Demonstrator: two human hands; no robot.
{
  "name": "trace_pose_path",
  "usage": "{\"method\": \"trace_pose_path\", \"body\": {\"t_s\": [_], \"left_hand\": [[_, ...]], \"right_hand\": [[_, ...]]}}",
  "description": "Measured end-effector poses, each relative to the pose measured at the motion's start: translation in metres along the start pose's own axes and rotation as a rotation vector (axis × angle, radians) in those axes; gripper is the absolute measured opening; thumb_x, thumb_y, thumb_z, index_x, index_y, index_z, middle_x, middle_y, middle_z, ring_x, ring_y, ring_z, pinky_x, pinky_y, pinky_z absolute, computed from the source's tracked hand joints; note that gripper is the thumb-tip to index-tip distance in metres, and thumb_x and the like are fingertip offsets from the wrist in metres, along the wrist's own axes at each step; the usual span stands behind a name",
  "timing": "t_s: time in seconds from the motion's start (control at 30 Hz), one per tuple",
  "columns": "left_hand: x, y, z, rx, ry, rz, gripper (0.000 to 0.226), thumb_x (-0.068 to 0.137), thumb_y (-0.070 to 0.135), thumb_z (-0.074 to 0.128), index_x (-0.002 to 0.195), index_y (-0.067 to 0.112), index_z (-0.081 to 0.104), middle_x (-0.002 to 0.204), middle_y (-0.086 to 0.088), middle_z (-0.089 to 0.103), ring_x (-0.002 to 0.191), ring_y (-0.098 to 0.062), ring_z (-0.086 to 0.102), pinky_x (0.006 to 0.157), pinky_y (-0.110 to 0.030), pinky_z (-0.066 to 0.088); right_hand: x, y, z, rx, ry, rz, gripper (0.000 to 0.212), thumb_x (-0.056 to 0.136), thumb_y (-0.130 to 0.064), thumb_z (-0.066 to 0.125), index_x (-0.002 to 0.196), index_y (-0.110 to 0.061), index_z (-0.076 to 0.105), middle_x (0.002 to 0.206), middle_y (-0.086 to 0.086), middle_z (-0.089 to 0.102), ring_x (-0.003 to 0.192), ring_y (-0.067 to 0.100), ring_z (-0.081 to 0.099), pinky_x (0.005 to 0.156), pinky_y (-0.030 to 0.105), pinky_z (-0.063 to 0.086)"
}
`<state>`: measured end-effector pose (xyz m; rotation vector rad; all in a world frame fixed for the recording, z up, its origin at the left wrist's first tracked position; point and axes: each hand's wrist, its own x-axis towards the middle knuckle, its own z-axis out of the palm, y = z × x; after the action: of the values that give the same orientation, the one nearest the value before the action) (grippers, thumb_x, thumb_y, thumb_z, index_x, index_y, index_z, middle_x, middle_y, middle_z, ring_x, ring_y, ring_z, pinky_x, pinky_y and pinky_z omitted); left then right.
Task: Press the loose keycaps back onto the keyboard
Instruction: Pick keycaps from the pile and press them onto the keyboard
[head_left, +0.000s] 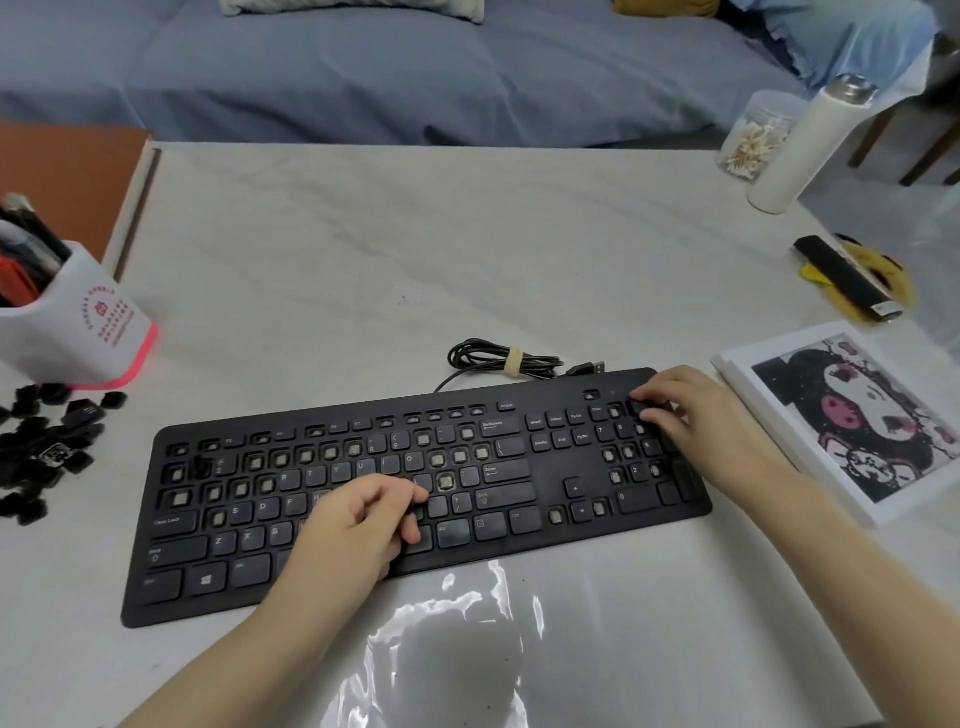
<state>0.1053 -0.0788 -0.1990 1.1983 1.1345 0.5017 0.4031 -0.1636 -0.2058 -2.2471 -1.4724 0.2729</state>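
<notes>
Now the black keyboard (563, 460) lies on the white table (363, 249) directly in front of me, and both of my hands are over it. My left hand (358, 525) rests on the middle of the letter keys, near the bottom rows. Its fingers are curled inward with the tips close to the thumb, and I cannot tell if a keycap is between them. My right hand (691, 410) is at the far right corner, over the number pad. Its fingers are bent down, and the fingertips and thumb pinch a black keycap (640, 405) just at the top row of the pad.

The long axis of the keyboard goes from left to right, a little tilted, so the right end is farther from me than the left end. The letters read upright toward me, and the space bar row is on the near edge. Many places show bare switches without caps. The bundled cable (498, 358) lies just beyond the far edge.

The loose keycaps (52, 441) are in a heap on the table, left of the keyboard and apart from both hands, just in front of a white pen holder (78, 322). A painted picture (852, 415) lies just beside my right hand.
</notes>
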Motion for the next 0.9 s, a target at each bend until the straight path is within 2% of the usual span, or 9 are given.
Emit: {"method": "trace_pose_path", "body": {"t_s": [0.2, 0.3, 0.37, 0.47, 0.57, 0.63, 0.73, 0.8, 0.9], "left_hand": [[-0.003, 0.002, -0.005, 0.044, -0.011, 0.035, 0.011, 0.091, 0.009, 0.052, 0.089, 0.01, 0.062, 0.059, 0.004, 0.062, 0.039, -0.005, 0.032, 0.04, -0.014, 0.029], [-0.006, 0.005, -0.004, 0.136, -0.033, 0.107, 0.011, 0.088, 0.008, 0.058, 0.09, 0.018, 0.062, 0.073, 0.008, 0.072, 0.045, -0.003, 0.04, 0.048, -0.016, 0.034], [-0.009, 0.008, -0.003, 0.164, -0.037, 0.175, 0.013, 0.085, 0.006, 0.061, 0.087, 0.019, 0.062, 0.076, 0.009, 0.073, 0.052, -0.001, 0.049, 0.056, -0.021, 0.036], [-0.012, 0.012, -0.001, 0.152, -0.046, 0.256, 0.016, 0.08, 0.004, 0.065, 0.082, 0.02, 0.065, 0.075, 0.007, 0.073, 0.067, -0.021, 0.055, 0.067, -0.022, 0.043], [-0.013, 0.013, 0.0, 0.133, -0.046, 0.293, 0.012, 0.071, 0.011, 0.071, 0.073, 0.023, 0.07, 0.074, -0.003, 0.072, 0.078, -0.031, 0.056, 0.069, -0.017, 0.044], [-0.013, 0.015, 0.002, 0.142, -0.066, 0.307, 0.009, 0.07, 0.014, 0.072, 0.071, 0.022, 0.071, 0.072, -0.004, 0.071, 0.072, -0.03, 0.058, 0.068, -0.021, 0.046], [-0.017, 0.02, 0.006, 0.163, -0.087, 0.312, 0.022, 0.077, 0.002, 0.067, 0.064, 0.019, 0.068, 0.06, 0.003, 0.068, 0.055, -0.004, 0.057, 0.059, -0.007, 0.042], [-0.019, 0.024, 0.009, 0.171, -0.097, 0.269, 0.024, 0.081, 0.005, 0.064, 0.059, 0.015, 0.067, 0.053, 0.006, 0.064, 0.047, 0.004, 0.05, 0.052, -0.006, 0.037], [-0.018, 0.025, 0.009, 0.184, -0.112, 0.187, 0.035, 0.086, 0.018, 0.06, 0.051, 0.014, 0.065, 0.04, 0.011, 0.047, 0.039, 0.0, 0.036, 0.044, -0.01, 0.028]], "right_hand": [[-0.002, 0.003, 0.01, -0.056, 0.084, -0.029, 0.016, 0.084, -0.004, 0.061, 0.096, -0.006, 0.07, 0.096, 0.003, 0.059, 0.093, 0.026, 0.057, 0.084, 0.034, 0.045], [-0.006, 0.001, 0.018, 0.022, 0.121, 0.087, 0.013, 0.088, -0.022, 0.053, 0.091, -0.017, 0.065, 0.093, -0.008, 0.056, 0.089, 0.014, 0.051, 0.081, 0.034, 0.045], [-0.011, -0.002, 0.022, -0.056, 0.157, 0.069, 0.016, 0.089, -0.019, 0.052, 0.095, -0.015, 0.066, 0.097, -0.002, 0.058, 0.088, 0.012, 0.046, 0.078, 0.035, 0.046], [-0.02, -0.002, 0.029, -0.221, 0.275, -0.118, 0.019, 0.082, 0.0, 0.059, 0.1, -0.003, 0.068, 0.095, 0.012, 0.062, 0.089, 0.026, 0.049, 0.071, 0.04, 0.051], [-0.025, -0.001, 0.034, -0.256, 0.289, -0.087, 0.037, 0.076, -0.004, 0.044, 0.104, -0.004, 0.067, 0.102, 0.017, 0.061, 0.095, 0.031, 0.047, 0.075, 0.043, 0.048], [-0.029, -0.004, 0.037, -0.27, 0.282, -0.037, 0.043, 0.07, -0.004, 0.043, 0.106, -0.005, 0.066, 0.106, 0.017, 0.059, 0.099, 0.031, 0.045, 0.076, 0.044, 0.045], [-0.031, -0.013, 0.037, -0.322, 0.244, 0.009, 0.041, 0.069, 0.007, 0.054, 0.108, 0.0, 0.064, 0.108, 0.019, 0.059, 0.101, 0.038, 0.05, 0.077, 0.046, 0.044], [-0.031, -0.026, 0.037, -0.293, 0.233, 0.003, 0.037, 0.069, 0.007, 0.059, 0.105, 0.002, 0.064, 0.107, 0.019, 0.059, 0.101, 0.041, 0.05, 0.083, 0.044, 0.043], [-0.037, -0.066, 0.037, 0.046, 0.209, -0.112, 0.034, 0.074, -0.008, 0.055, 0.106, -0.005, 0.066, 0.1, 0.006, 0.06, 0.099, 0.018, 0.049, 0.093, 0.022, 0.035]]}}
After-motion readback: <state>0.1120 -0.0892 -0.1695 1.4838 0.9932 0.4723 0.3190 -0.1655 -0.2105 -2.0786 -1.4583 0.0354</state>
